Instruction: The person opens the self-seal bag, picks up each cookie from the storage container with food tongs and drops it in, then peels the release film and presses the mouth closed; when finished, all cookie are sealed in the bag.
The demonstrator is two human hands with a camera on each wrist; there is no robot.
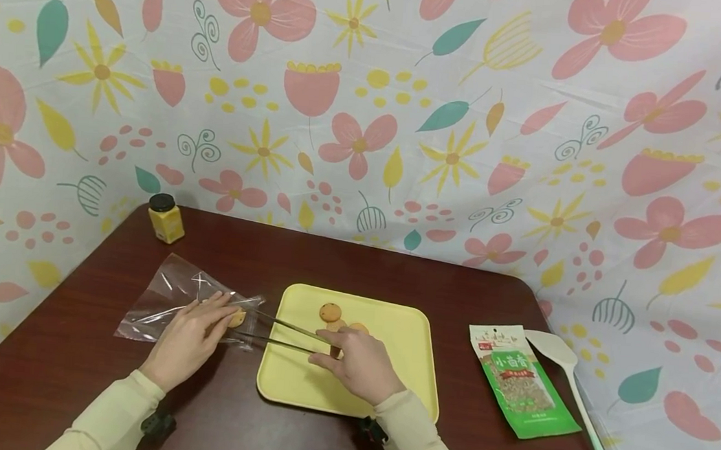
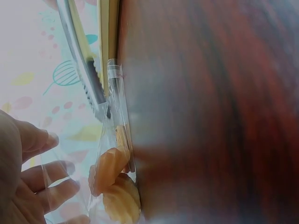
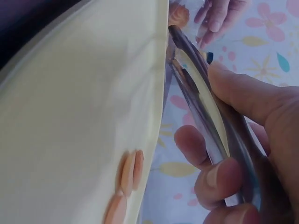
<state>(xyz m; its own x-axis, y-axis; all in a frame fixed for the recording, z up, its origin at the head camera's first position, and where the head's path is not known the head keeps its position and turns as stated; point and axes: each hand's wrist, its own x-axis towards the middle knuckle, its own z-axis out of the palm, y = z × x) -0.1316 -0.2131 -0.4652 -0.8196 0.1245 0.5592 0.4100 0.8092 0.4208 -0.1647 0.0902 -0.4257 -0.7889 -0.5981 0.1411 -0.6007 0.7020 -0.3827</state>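
Note:
My right hand (image 1: 361, 366) grips a pair of metal tongs (image 3: 198, 93), thumb on one arm and curled fingers on the other. The tong tips reach into the mouth of a clear plastic bag (image 1: 160, 299) lying on the table's left side. Inside the bag sit swirled cookies (image 2: 122, 201), just past the tips, which stand apart with no cookie between them. Over the bag lies my left hand (image 1: 189, 338), its fingers loosely extended and spread beside the cookies. A yellow tray (image 1: 301, 386) carries several round cookies (image 1: 330, 312) beneath and beyond my right hand.
At the back left stands a yellow jar (image 1: 167, 220) with a black lid. To the right lie a green and white seasoning packet (image 1: 521, 383) and a white spatula (image 1: 560, 351) with a pale green handle. Patterned cloth (image 1: 368, 101) hangs behind the dark wooden table (image 1: 225, 409).

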